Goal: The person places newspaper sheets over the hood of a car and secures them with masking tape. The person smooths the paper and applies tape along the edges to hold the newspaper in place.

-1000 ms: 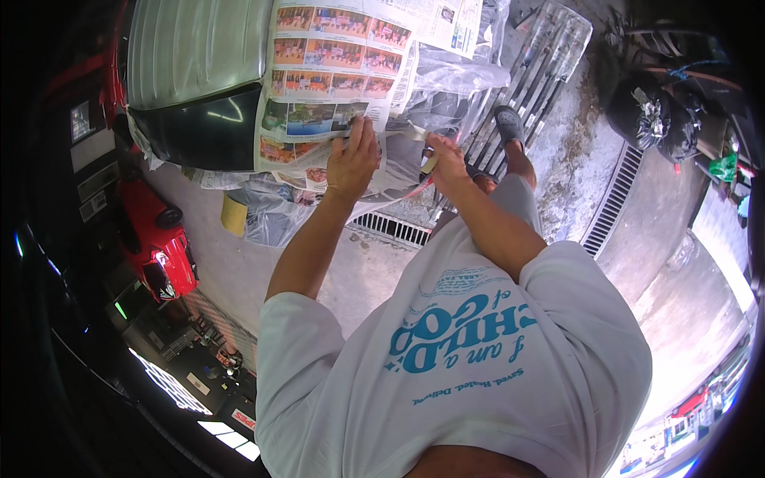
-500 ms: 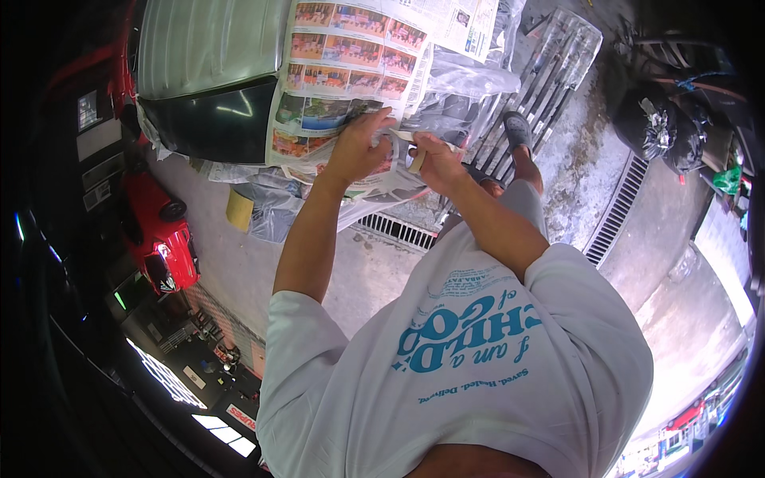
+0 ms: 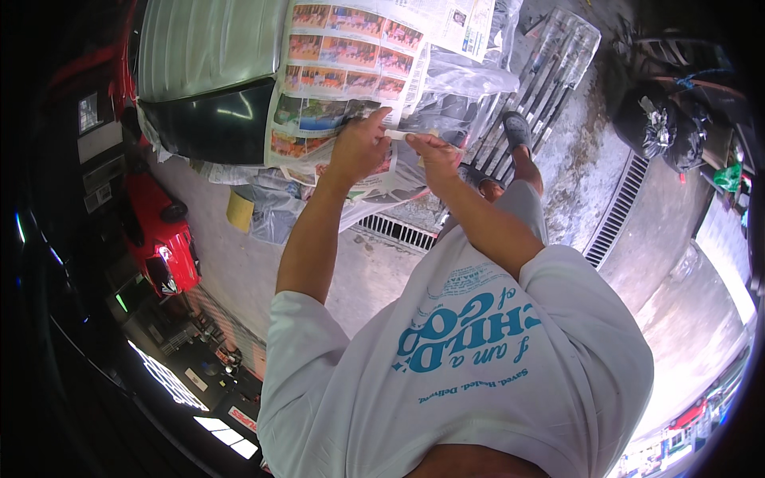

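Note:
A sheet of printed newspaper (image 3: 339, 52) with rows of colour photos covers part of a vehicle's body, beside dark glass and a ribbed silver-grey roof. A short pale strip of masking tape (image 3: 397, 135) spans the gap between my two hands, just over the paper's lower right edge. My left hand (image 3: 358, 151) rests at the newspaper, its forefinger pointing forward and its thumb at one end of the strip. My right hand (image 3: 436, 156) pinches the other end, its fingers curled. Clear plastic sheeting (image 3: 462, 88) shows beyond the right hand.
A slatted platform (image 3: 558, 56) lies at the upper right, with my shod foot (image 3: 517, 127) by it. Floor drain grates (image 3: 617, 211) run across the concrete. Black bags (image 3: 661, 119) sit at the far right. A red car (image 3: 163, 235) stands on the left.
The tan loop that hung below my right hand no longer shows. My right hand has turned a little, and the strip now runs nearly straight between both hands.

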The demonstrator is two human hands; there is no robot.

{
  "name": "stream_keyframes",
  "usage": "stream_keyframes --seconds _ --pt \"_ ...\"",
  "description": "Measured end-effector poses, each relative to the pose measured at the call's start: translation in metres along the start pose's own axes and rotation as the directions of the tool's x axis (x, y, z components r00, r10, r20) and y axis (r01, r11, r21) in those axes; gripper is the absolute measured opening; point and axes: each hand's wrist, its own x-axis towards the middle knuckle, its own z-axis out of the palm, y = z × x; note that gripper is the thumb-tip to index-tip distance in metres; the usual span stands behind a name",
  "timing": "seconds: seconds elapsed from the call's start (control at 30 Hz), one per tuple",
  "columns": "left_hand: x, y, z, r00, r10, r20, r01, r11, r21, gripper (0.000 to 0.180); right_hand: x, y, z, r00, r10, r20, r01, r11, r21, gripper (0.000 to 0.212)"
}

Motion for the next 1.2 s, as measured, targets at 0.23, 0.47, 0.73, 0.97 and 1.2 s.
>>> stream_keyframes --seconds 0.23,0.47,0.73,0.97,1.2 --pt "0.000 -0.022 0.022 0.961 0.276 -0.015 -0.233 0.839 0.491 0.034 0.017 0.021 -0.035 0.995 -0.026 -0.092 0.052 0.956 0.289 0.013" --pt "-0.003 -0.017 0.034 0.950 0.311 0.021 -0.233 0.664 0.710 0.026 0.014 0.008 -0.043 0.996 0.087 0.010 -0.084 0.916 0.393 0.017" --pt "-0.022 -0.031 0.037 0.942 0.318 0.110 -0.239 0.402 0.884 0.045 0.030 0.020 -0.030 0.996 0.061 -0.069 -0.032 0.935 0.354 0.025" --pt "-0.036 -0.043 0.043 0.942 0.304 0.143 -0.255 0.370 0.893 0.055 0.031 0.031 0.006 0.993 0.054 -0.105 -0.018 0.947 0.320 0.028" --pt "-0.035 -0.048 0.042 0.929 0.336 0.151 -0.298 0.442 0.846 0.045 0.027 0.035 0.024 0.987 0.003 -0.162 0.045 0.955 0.294 0.029"
